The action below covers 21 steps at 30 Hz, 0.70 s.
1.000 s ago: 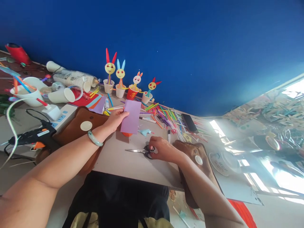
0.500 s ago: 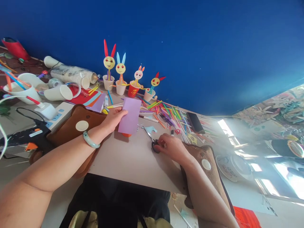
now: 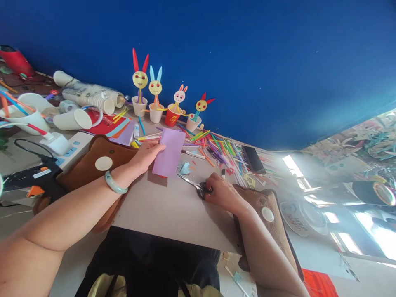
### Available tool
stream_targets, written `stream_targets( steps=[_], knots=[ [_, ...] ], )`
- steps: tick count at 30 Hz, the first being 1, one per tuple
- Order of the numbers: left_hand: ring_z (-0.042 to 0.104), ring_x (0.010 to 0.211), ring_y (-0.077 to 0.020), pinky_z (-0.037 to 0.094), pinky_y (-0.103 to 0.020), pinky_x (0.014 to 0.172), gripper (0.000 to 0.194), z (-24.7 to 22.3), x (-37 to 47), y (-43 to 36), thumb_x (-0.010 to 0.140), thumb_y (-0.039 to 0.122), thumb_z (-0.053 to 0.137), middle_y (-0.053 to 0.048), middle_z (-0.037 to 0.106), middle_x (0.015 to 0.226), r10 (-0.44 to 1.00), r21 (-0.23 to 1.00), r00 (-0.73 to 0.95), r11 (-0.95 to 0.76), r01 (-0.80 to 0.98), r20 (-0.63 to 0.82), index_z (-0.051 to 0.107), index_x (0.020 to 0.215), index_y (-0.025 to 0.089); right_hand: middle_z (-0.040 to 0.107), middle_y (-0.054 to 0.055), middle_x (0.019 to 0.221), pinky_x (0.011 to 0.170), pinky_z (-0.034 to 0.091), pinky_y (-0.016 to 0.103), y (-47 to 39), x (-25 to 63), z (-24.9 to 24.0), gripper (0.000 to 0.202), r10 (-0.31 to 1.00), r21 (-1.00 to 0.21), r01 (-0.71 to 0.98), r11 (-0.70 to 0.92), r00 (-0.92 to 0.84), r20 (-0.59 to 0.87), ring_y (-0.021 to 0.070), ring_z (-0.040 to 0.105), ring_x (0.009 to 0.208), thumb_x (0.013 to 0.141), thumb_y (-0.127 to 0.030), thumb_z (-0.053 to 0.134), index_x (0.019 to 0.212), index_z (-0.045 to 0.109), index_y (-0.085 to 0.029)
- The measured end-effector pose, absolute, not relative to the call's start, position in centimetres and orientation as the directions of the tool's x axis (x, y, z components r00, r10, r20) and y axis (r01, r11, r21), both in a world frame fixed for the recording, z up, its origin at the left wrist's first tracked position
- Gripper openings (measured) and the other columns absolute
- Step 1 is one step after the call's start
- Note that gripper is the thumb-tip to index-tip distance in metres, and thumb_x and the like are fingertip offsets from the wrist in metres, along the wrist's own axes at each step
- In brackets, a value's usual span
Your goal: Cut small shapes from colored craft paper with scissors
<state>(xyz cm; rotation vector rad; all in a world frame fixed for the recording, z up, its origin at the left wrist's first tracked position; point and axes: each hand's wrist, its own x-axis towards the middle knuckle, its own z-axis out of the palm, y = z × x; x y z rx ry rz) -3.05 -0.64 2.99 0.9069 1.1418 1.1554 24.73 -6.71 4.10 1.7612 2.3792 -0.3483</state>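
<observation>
My left hand (image 3: 150, 154), with a jade-like bangle on the wrist, pinches the left edge of a purple paper sheet (image 3: 169, 152) held above the table. A bit of orange-red shows under the sheet's lower edge. My right hand (image 3: 223, 190) is closed on the black handles of the scissors (image 3: 191, 182), whose blades point left toward the sheet's lower corner, apart from it. Light blue paper scraps (image 3: 185, 168) lie just right of the sheet.
Several rabbit-faced figures in cups (image 3: 172, 116) stand along the blue wall. Pipe cleaners (image 3: 216, 148) and a phone (image 3: 253, 159) lie behind my right hand. Brown cushions (image 3: 83, 165) sit under both arms. A glue gun (image 3: 34, 177), power strip (image 3: 76, 149) and paper cups (image 3: 72, 119) are at left.
The scissors have turned, their tips swinging left and down toward the purple sheet. The sheet is tilted slightly more. The view has shifted slightly.
</observation>
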Motion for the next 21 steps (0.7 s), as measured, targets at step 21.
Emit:
stream_targets(
  steps=[21],
  knots=[
    [0.048, 0.056, -0.0136, 0.034, -0.026, 0.052, 0.028, 2.1, -3.2, -1.0, 0.07, 0.041, 0.071, 0.001, 0.055, 0.06, 0.973, 0.979, 0.18, 0.165, -0.122, -0.142, 0.058, 0.059, 0.019, 0.05, -0.003, 0.065, 0.054, 0.036, 0.024, -4.7, 28.0, 5.2, 0.037, 0.867, -0.748, 0.653, 0.119, -0.435, -0.241, 0.0114, 0.044, 0.06, 0.073, -0.051, 0.071, 0.073, 0.052, -0.019]
  ],
)
